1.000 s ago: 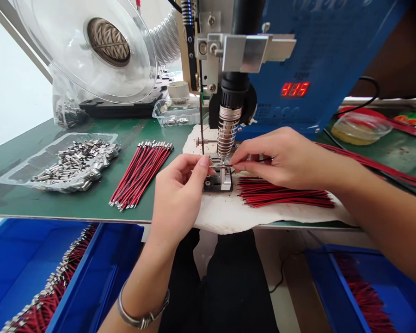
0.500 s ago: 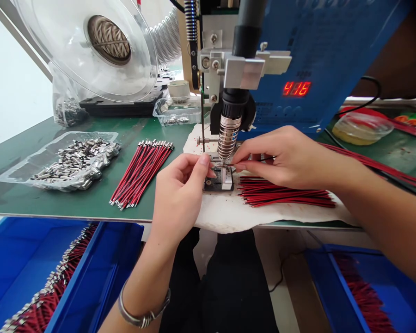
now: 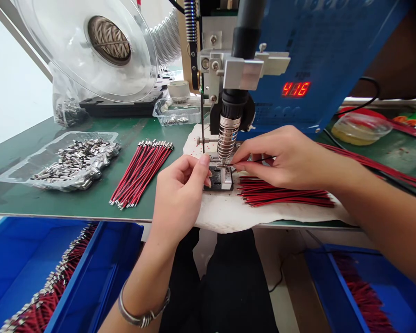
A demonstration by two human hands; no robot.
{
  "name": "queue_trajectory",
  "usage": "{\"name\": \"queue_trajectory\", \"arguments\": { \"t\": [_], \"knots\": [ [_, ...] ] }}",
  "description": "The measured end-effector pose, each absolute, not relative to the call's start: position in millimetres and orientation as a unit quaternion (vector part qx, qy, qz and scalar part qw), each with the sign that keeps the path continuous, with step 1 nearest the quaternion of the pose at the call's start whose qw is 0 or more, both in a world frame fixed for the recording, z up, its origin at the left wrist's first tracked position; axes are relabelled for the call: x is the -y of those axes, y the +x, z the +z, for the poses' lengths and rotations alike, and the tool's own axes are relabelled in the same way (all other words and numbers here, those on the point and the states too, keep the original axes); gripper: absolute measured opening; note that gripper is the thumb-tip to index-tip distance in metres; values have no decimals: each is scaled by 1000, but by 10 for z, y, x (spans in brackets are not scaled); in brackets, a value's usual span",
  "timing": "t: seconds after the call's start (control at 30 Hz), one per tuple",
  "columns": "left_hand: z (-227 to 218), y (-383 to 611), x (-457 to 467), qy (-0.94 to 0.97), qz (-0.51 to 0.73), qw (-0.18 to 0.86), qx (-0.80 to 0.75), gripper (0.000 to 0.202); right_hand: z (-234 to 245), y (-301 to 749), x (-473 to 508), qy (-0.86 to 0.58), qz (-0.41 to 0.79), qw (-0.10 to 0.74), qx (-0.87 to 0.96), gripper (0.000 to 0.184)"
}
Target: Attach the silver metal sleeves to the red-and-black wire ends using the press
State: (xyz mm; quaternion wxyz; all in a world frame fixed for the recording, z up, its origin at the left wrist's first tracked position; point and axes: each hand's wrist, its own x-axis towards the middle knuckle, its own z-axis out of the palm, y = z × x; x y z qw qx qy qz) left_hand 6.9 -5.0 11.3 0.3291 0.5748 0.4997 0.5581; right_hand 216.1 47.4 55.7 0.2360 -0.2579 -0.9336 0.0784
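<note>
Under the tip of a soldering machine (image 3: 228, 134), both my hands meet at a small metal fixture (image 3: 226, 178). My right hand (image 3: 277, 157) pinches a thin wire (image 3: 268, 158), whose end lies at the fixture below the tip. On the fixture's left side my left hand (image 3: 182, 194) is closed, thumb against the fingers; what it pinches, if anything, is hidden. Just below my right hand lies a bundle of red and black wires (image 3: 286, 192) on a white cloth (image 3: 229, 215). Left of my left hand rests a bundle of wires with metal ends (image 3: 142, 173).
A clear tray (image 3: 14, 173) of small metal cylinders stands at the left. Behind it are a large clear reel (image 3: 65, 41) and a smaller clear box (image 3: 180, 115). Blue bins (image 3: 90, 282) of wires sit below the green table (image 3: 72, 203). The blue machine housing (image 3: 319, 51) rises behind.
Almost nothing differs. The fingertips of my left hand have shifted slightly back from the fixture; my right hand keeps its pinch in the same place.
</note>
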Motion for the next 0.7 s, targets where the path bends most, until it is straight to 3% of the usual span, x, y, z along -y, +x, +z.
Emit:
{"name": "queue_trajectory", "arguments": {
  "t": [0.3,0.5,0.7],
  "knots": [
    [99,60,36,570,578,337,-477,36,555,2156,-463,-262,57,244,932,12],
    [182,92,314,596,554,217,-539,44,555,2188,-449,-245,31,241,939,12],
    [78,309,574,699,469,191,-505,13,539,2097,-288,-133,39,338,931,13]
  ]
}}
